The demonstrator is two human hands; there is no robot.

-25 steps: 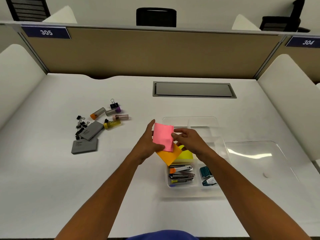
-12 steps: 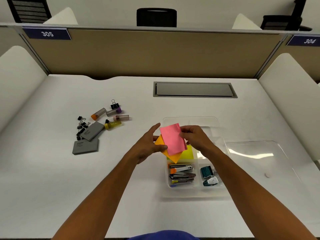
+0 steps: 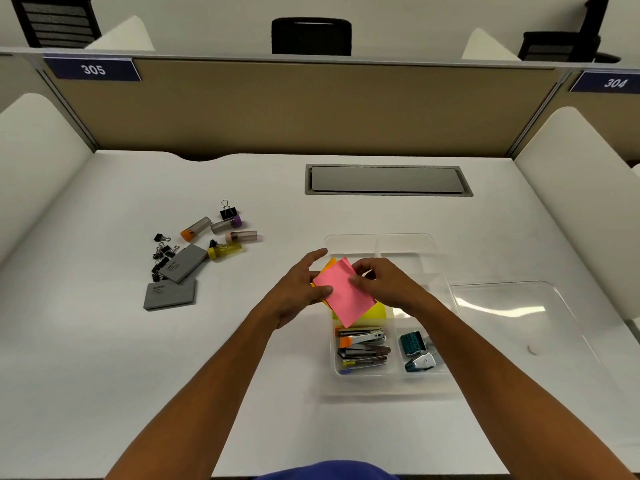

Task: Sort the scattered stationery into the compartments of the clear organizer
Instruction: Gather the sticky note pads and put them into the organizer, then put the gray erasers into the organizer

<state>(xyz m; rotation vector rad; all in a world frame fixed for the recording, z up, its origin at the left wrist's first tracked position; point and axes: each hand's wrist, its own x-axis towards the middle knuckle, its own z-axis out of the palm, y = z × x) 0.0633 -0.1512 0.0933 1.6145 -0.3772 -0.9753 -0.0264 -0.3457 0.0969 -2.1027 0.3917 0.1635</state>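
Observation:
My left hand (image 3: pixel 298 292) and my right hand (image 3: pixel 384 284) both hold a pink sticky-note pad (image 3: pixel 343 294) over the left side of the clear organizer (image 3: pixel 381 239). An orange pad (image 3: pixel 329 264) shows just behind the pink one, at my left fingers. A yellow pad (image 3: pixel 375 311) lies in the compartment below them. Staplers (image 3: pixel 362 349) fill the near left compartment. Teal staple removers (image 3: pixel 415 351) sit in the near right one. On the desk at the left lie two grey erasers (image 3: pixel 169 294), black binder clips (image 3: pixel 161 252) and several small capped tubes (image 3: pixel 221 233).
The organizer's clear lid (image 3: pixel 512 317) lies flat to the right of it. A grey cable hatch (image 3: pixel 388 180) is set into the desk behind. White side dividers (image 3: pixel 581 188) and a tan back panel (image 3: pixel 294 105) bound the desk.
The pink pad has tilted and come down over the orange pad, now covering most of it. Both hands shifted slightly right toward the organizer.

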